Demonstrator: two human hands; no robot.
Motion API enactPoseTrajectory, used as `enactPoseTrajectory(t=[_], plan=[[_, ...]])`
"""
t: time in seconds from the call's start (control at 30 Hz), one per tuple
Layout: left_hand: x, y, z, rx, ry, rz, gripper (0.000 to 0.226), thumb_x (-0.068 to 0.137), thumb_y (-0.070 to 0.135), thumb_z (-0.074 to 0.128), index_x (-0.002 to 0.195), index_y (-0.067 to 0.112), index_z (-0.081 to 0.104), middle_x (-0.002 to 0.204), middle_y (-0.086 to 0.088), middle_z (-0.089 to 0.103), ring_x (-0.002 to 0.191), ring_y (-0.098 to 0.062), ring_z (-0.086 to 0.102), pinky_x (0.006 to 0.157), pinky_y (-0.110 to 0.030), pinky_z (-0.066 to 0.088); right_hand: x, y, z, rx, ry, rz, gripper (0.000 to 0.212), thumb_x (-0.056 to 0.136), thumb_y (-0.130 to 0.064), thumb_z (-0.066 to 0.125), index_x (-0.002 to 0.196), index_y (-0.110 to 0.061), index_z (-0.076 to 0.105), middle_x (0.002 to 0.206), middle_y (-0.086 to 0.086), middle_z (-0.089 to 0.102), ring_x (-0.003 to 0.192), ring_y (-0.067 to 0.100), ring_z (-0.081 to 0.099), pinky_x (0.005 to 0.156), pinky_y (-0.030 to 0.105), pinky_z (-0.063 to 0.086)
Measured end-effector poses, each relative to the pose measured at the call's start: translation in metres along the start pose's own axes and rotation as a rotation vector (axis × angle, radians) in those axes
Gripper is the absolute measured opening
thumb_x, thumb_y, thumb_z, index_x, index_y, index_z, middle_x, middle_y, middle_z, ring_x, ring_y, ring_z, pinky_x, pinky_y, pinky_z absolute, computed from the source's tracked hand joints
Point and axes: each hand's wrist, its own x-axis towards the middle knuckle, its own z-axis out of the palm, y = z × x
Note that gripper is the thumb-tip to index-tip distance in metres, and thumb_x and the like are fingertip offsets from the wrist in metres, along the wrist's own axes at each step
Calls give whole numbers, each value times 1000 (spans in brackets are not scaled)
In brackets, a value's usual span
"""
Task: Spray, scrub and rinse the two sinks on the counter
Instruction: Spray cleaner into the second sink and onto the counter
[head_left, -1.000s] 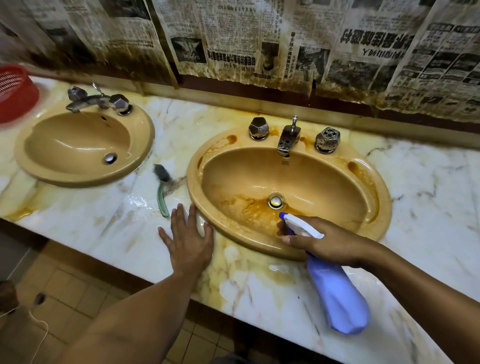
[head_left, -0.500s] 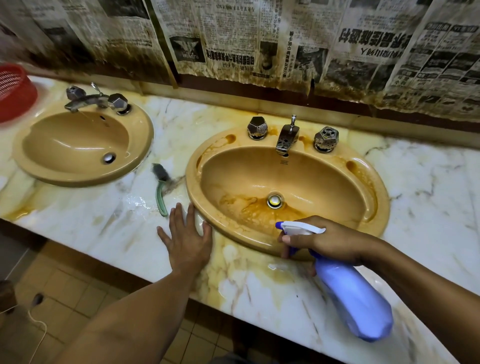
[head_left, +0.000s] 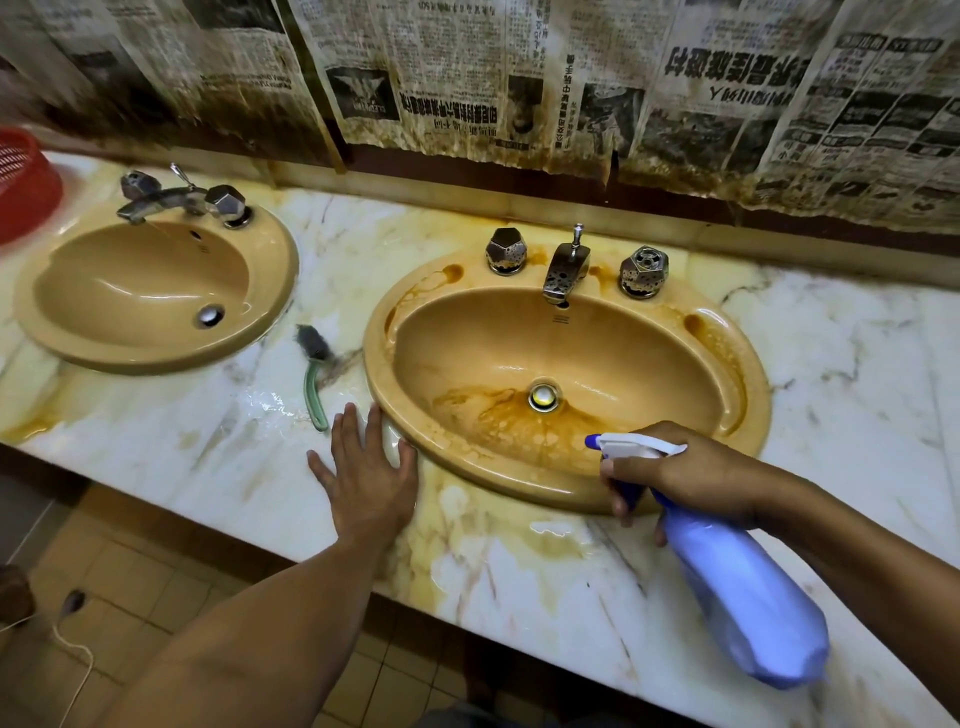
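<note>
1. Spray bottle (head_left: 748, 608): pale blue plastic with a white trigger head. It was held tilted over the near edge of the worktop (head_left: 519, 587), nozzle pointing left along the stained sink's near rim. Probably light, and smooth enough to slip when wet; best taken at the narrow neck under the trigger.
2. Right hand (head_left: 691, 478): grip closed round that neck.
3. Left hand (head_left: 369, 478): grip open and holding nothing, palm flat on the worktop, fingers straight, just beside the sink's left rim.
4. Worktop: polished white marble, yellow-brown staining, wet patches.
5. Right sink (head_left: 623, 353): oval, glazed tan ceramic, hard and likely slick. Rust-orange marks around the drain and in the soap recesses.
6. Brush (head_left: 311, 379): curved green handle, dark bristles, lying between the sinks. The stiff handle is the place to hold.
7. Left sink (head_left: 145, 291): same make, glossy, visibly cleaner.
8. Taps (head_left: 566, 265): faceted metal, spotted.
9. Red basket (head_left: 21, 182): perforated plastic, far left.
10. Newspaper (head_left: 467, 78): stained sheets covering the far wall.
</note>
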Motion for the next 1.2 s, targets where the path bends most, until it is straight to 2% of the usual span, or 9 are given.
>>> enactPoseTrajectory(t=[0.1,0.27,0.4,0.53,0.7,0.8,0.9,1.03,1.2], plan=[[0,1,-1,-7,1,-5,66,104,55,34,163,29,20,172,-1,9,159,-18,-1,125,-61,-4,-3,2,-4,42,26,-39,27,101,-19,60,79,-3,63,76,24,68,69,33,64,59,44,57],[-1,1,-2,-1,-8,-7,66,104,56,32,163,31,18,173,0,7,159,-18,-2,125,-61,-6,-12,1,-8,158,-102,26,49,88,-44,67,117,-4,68,110,9,76,108,19,70,67,47,59],[-1,2,-1,-5,-1,-1,65,104,57,32,163,30,19,173,-1,9,159,-20,0,125,-62,-4,-12,-2,-3,190,-104,23,53,85,-47,66,121,-7,67,115,8,75,116,19,68,69,48,59],[0,1,1,16,-2,-4,64,105,58,31,162,31,18,172,0,8,159,-20,1,125,-61,-3,-8,-3,1,147,-58,-15,34,101,-34,62,104,-1,67,102,19,73,103,26,70,66,46,58],[1,-1,1,28,-4,-4,65,105,58,30,162,31,18,172,-1,9,159,-20,1,124,-62,-3,-10,5,0,39,-1,-34,40,102,-28,60,81,6,61,83,32,66,73,32,65,63,45,58],[1,-1,2,20,0,-6,64,104,57,32,162,31,20,172,-1,10,159,-20,2,124,-62,-2,-20,15,-14,15,-8,15,45,98,-44,66,96,0,72,98,20,73,97,37,67,68,40,62],[0,-1,2,7,6,0,64,104,56,33,161,30,22,171,-1,12,158,-20,4,124,-63,-1,-30,30,-30,48,14,133,65,87,-59,72,118,-2,69,110,8,70,107,37,62,76,59,62],[0,0,1,5,10,-2,63,104,55,34,161,29,23,171,-2,14,158,-21,6,124,-64,0,-44,43,-44,158,-9,190,46,84,-51,70,116,-17,76,116,13,73,121,19,64,76,55,62],[0,2,0,16,-5,-8,63,104,55,32,161,30,21,171,-2,12,158,-21,5,124,-63,0,-51,49,-48,75,18,162,31,99,-27,65,106,3,71,100,19,74,103,29,69,69,53,59]])
